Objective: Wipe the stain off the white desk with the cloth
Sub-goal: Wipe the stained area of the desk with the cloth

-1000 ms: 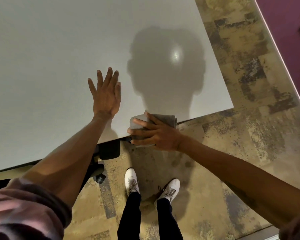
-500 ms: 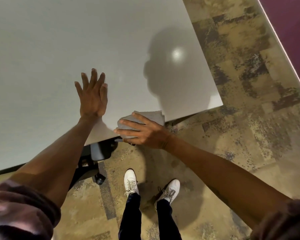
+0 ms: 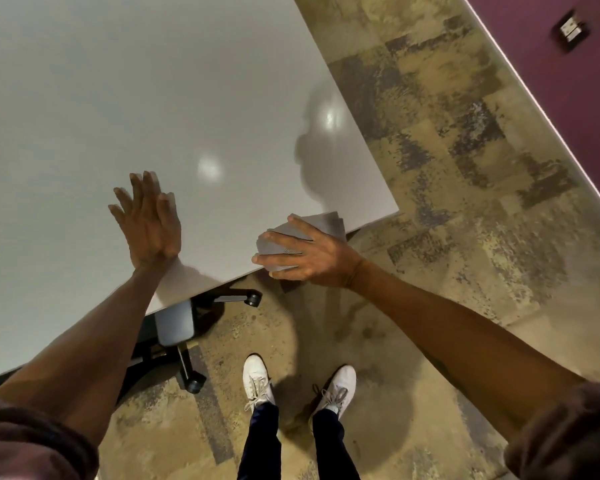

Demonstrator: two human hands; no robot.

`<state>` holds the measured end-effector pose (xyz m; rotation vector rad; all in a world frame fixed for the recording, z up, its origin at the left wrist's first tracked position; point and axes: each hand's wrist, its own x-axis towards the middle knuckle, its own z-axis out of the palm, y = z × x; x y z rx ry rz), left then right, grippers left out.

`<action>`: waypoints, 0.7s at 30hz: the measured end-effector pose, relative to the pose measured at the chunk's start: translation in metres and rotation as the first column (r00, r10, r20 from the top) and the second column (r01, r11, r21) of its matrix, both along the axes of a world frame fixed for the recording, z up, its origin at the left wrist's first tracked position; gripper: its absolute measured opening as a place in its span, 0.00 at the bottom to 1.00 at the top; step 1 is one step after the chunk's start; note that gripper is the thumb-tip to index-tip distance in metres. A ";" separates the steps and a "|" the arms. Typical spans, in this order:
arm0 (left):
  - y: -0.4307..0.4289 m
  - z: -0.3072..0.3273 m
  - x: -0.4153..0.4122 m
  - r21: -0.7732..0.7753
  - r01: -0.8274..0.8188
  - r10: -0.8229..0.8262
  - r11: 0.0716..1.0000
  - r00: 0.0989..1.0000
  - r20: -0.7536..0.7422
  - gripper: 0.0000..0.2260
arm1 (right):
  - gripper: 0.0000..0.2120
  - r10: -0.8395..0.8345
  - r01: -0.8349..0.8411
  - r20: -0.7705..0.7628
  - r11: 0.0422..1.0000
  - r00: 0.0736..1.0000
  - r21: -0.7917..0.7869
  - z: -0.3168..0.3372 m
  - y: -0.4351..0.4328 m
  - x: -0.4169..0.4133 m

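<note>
- Where the near edge of the white table (image 3: 125, 81) meets its right corner, a folded grey cloth (image 3: 321, 225) lies half on the surface and half over the edge.
- The right hand (image 3: 305, 256) lies flat on top of the cloth, fingers spread and pointing left along the table's near edge, pressing it down rather than gripping it; part of the hand and a corner of the cloth hang past the edge, above the floor.
- The left hand (image 3: 149, 220) is to the left of the cloth, well apart from it, open with fingers straight and close together, palm down on the table; its fingertips are blurred.
- No stain can be made out on the table; two bright light reflections and a dark head shadow lie on it beyond the cloth.
- Under the table's near edge, below the left wrist, an office chair (image 3: 175, 325) shows a grey pad and a black wheeled base.
- Nearer than the table, two white shoes (image 3: 257, 377) stand on mottled tan carpet (image 3: 465, 168), under dark trouser legs.
- Far right of the table, a purple wall (image 3: 551, 81) carries a small socket plate.
</note>
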<state>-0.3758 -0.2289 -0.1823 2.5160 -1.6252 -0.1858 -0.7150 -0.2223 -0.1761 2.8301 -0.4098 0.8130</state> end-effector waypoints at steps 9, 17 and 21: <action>0.000 0.001 -0.007 0.058 -0.028 0.025 0.998 0.998 0.054 0.26 | 0.15 -0.018 0.013 -0.107 0.999 0.994 -0.049 0.003 -0.023 -0.059; 0.000 0.005 -0.019 0.083 -0.071 0.064 0.994 0.994 0.085 0.26 | 0.16 -0.058 0.062 -0.339 0.998 0.939 0.002 0.003 -0.043 -0.121; 0.001 0.005 -0.027 0.086 -0.079 0.072 0.993 0.994 0.084 0.26 | 0.17 -0.082 0.105 -0.399 0.994 0.913 0.037 0.007 -0.047 -0.142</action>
